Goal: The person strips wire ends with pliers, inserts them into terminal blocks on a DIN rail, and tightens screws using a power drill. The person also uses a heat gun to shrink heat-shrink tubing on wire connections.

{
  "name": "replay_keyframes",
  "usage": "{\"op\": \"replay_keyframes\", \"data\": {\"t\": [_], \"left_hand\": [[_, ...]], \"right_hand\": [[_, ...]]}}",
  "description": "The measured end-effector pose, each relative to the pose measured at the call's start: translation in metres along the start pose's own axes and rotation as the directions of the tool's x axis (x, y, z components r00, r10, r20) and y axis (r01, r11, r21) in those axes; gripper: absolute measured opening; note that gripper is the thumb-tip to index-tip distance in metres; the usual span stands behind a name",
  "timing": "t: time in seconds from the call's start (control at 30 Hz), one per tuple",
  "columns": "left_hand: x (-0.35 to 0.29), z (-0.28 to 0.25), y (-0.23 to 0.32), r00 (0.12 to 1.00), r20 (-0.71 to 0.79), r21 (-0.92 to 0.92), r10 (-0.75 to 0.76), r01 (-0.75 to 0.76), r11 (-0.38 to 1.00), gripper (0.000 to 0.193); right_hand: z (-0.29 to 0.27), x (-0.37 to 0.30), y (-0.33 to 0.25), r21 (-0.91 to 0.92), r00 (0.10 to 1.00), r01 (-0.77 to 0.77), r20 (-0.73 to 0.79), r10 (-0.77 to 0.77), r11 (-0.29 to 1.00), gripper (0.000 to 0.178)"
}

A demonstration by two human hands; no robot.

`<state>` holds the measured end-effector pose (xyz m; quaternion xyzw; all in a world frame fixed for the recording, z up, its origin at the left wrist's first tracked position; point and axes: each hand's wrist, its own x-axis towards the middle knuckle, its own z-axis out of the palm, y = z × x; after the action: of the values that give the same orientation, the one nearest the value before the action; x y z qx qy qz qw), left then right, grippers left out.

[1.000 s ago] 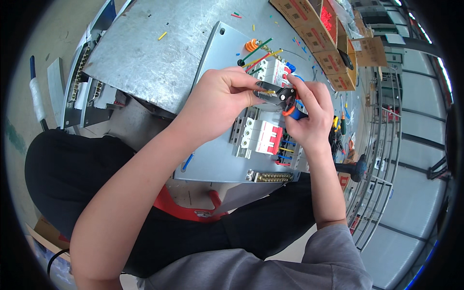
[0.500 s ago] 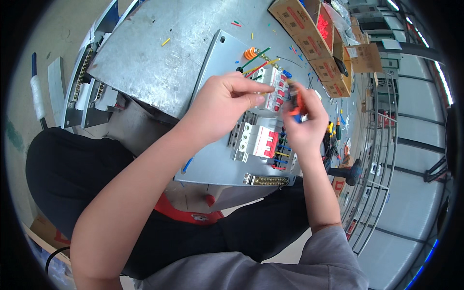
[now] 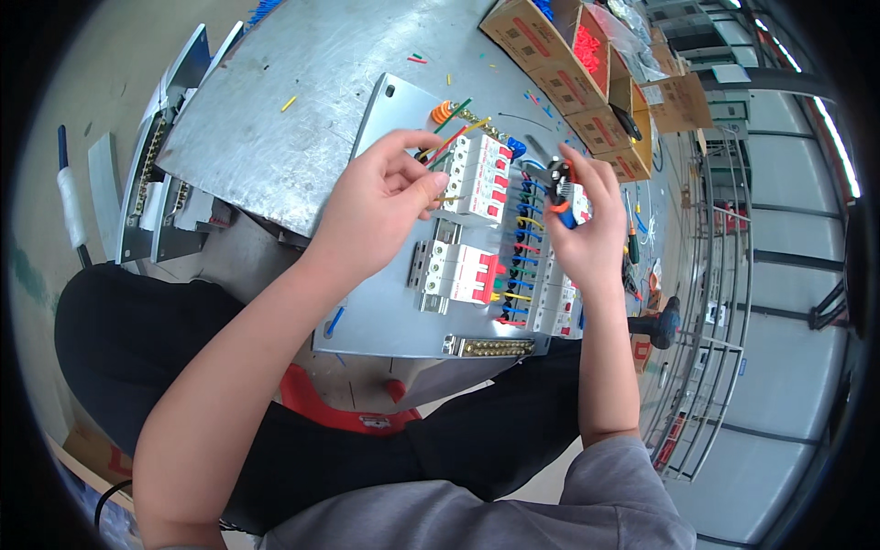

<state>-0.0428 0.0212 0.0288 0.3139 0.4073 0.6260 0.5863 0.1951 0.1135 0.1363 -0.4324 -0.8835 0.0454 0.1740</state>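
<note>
My left hand [image 3: 385,197] is closed in a pinch on a thin yellow wire [image 3: 448,199], beside the left end of the upper white circuit breaker [image 3: 479,174] with red levers. Green, red and yellow wires [image 3: 451,139] rise next to those fingers. Wrapped in my right hand [image 3: 594,229] is a wire stripper [image 3: 560,188] with orange and blue handles, its jaws toward the breaker. Both breakers sit on a grey metal mounting plate [image 3: 371,312]; the lower breaker [image 3: 463,273] has a red lever block. Coloured wires [image 3: 521,247] run in a row right of them.
Cardboard boxes [image 3: 587,101] with red and blue parts stand at the far right of the metal table [image 3: 275,119]. A brass terminal strip [image 3: 490,346] lies along the plate's near edge. A power drill [image 3: 662,323] and a green-handled screwdriver [image 3: 632,229] are at right.
My hands have moved apart: the left has drawn back leftward from the breaker's top, and the wire stripper is away from the left fingers. The whole view has shifted slightly.
</note>
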Motion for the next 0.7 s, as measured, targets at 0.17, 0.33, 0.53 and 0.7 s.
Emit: {"op": "replay_keyframes", "data": {"t": [0.17,0.33,0.53,0.7], "left_hand": [[0.006,0.008,0.008,0.997,-0.058,0.159,-0.054,0.063,0.985,0.021],[0.012,0.008,-0.012,0.96,0.017,0.281,0.28,-0.274,0.92,0.021],[0.012,0.006,0.001,0.999,0.041,0.208,-0.008,-0.001,0.978,0.025],[0.012,0.005,0.004,0.999,0.043,0.14,-0.019,0.013,0.99,0.024]], "right_hand": [[0.013,0.002,-0.013,-0.063,0.988,0.15,0.042,-0.148,0.987,0.075],[0.021,0.006,-0.021,-0.027,0.982,0.18,0.065,-0.178,0.983,0.078],[0.026,0.01,-0.018,-0.029,0.974,0.215,0.073,-0.212,0.976,0.082],[0.029,0.011,-0.016,-0.056,0.966,0.252,0.072,-0.248,0.966,0.083]]}}
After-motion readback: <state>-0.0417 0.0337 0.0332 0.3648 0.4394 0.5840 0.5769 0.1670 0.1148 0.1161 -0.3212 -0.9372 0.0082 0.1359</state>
